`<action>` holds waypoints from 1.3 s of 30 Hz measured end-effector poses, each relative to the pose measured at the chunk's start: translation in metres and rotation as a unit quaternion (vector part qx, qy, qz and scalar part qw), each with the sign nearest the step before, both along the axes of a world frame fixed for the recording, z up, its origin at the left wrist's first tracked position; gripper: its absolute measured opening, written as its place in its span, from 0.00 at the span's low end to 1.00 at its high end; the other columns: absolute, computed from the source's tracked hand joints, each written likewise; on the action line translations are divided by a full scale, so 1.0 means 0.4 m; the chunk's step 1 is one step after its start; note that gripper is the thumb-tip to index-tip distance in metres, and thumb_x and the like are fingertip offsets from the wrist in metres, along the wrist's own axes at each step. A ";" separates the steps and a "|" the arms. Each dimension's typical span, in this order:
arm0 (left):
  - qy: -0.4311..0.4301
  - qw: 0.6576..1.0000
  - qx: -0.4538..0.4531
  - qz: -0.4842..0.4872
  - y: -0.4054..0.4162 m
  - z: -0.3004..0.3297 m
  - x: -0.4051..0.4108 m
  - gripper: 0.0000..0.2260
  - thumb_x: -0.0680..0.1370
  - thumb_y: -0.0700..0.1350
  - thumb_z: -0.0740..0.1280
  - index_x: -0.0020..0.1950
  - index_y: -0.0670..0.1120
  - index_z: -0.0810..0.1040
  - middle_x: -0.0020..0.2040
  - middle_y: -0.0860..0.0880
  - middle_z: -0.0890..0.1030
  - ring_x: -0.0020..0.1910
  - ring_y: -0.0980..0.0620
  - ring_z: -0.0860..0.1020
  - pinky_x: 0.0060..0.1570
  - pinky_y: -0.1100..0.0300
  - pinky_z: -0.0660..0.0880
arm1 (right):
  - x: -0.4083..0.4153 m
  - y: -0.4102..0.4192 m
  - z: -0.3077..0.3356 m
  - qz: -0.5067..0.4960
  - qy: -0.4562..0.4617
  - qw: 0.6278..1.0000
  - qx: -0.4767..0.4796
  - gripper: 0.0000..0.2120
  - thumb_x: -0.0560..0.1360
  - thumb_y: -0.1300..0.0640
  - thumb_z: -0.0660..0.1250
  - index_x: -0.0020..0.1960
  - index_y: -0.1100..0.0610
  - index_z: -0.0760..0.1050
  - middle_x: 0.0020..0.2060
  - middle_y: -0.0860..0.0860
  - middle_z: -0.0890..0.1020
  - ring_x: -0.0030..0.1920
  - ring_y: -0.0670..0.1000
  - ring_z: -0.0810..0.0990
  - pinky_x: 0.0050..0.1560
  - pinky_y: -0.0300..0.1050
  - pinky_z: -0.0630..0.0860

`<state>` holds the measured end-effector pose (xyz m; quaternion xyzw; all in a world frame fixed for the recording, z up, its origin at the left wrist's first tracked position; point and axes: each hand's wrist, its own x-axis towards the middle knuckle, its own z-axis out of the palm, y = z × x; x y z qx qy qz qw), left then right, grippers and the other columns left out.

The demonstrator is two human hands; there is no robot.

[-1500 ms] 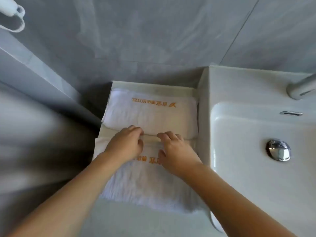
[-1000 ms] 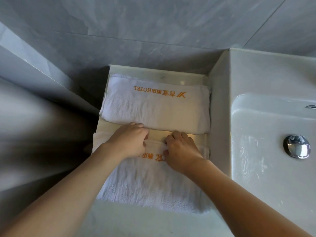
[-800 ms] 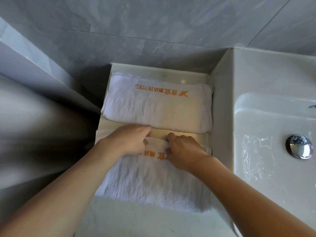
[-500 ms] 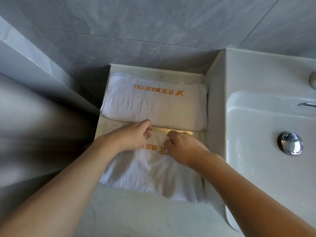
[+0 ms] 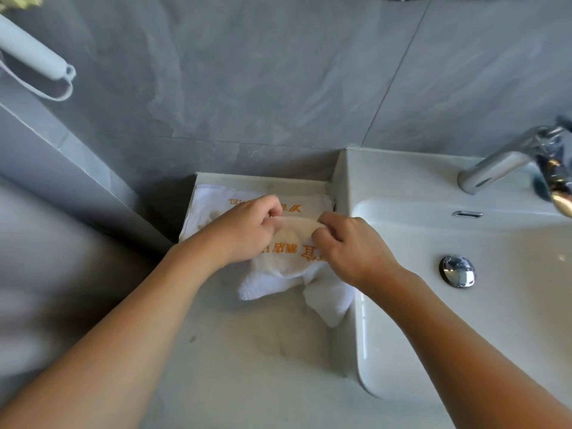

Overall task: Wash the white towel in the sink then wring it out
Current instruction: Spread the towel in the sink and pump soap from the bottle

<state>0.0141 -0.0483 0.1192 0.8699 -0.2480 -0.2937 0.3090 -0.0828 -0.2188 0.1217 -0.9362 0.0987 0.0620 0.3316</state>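
A white towel (image 5: 288,267) with orange lettering hangs lifted off the counter, its lower folds drooping toward the marble top. My left hand (image 5: 247,230) pinches its upper edge on the left. My right hand (image 5: 349,246) pinches the same edge on the right. The white sink (image 5: 402,181) lies to the right, its basin dry-looking with a chrome drain plug (image 5: 457,270). A chrome faucet (image 5: 507,162) reaches over the basin from the far right.
A second folded white towel (image 5: 204,209) with orange lettering lies at the back of the counter, partly hidden by my hands. Pale marble counter (image 5: 247,366) spreads in front. Grey tiled wall stands behind. A white handle with a loop (image 5: 40,66) hangs upper left.
Both hands have gripped the near towel's far edge and lifted it off the counter; it is no longer flat and folded. The view has tilted up, showing the faucet.
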 end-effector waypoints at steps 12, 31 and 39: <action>-0.185 0.972 0.061 -0.131 -0.212 0.157 -0.136 0.14 0.84 0.55 0.54 0.42 0.52 0.70 0.39 0.55 0.75 0.41 0.50 0.75 0.37 0.54 0.65 | -0.164 -0.213 0.140 -0.088 -0.084 0.992 -0.036 0.12 0.67 0.47 0.54 0.35 0.52 0.72 0.30 0.47 0.77 0.36 0.49 0.75 0.33 0.45 0.69; -0.021 0.986 0.120 -0.115 -0.779 0.046 -0.389 0.20 0.83 0.60 0.56 0.45 0.45 0.73 0.44 0.48 0.78 0.45 0.47 0.76 0.43 0.55 0.69 | -0.409 -0.810 0.062 -0.051 0.139 0.986 -0.079 0.09 0.76 0.52 0.61 0.39 0.53 0.73 0.38 0.49 0.77 0.42 0.52 0.75 0.41 0.45 0.71; -0.024 0.957 0.278 -0.075 -0.797 -0.023 -0.393 0.15 0.84 0.53 0.55 0.65 0.48 0.71 0.63 0.47 0.74 0.58 0.47 0.75 0.54 0.52 0.74 | -0.384 -0.920 -0.081 -0.068 0.076 0.994 -0.045 0.18 0.79 0.54 0.61 0.69 0.52 0.72 0.68 0.51 0.73 0.65 0.54 0.73 0.61 0.41 0.67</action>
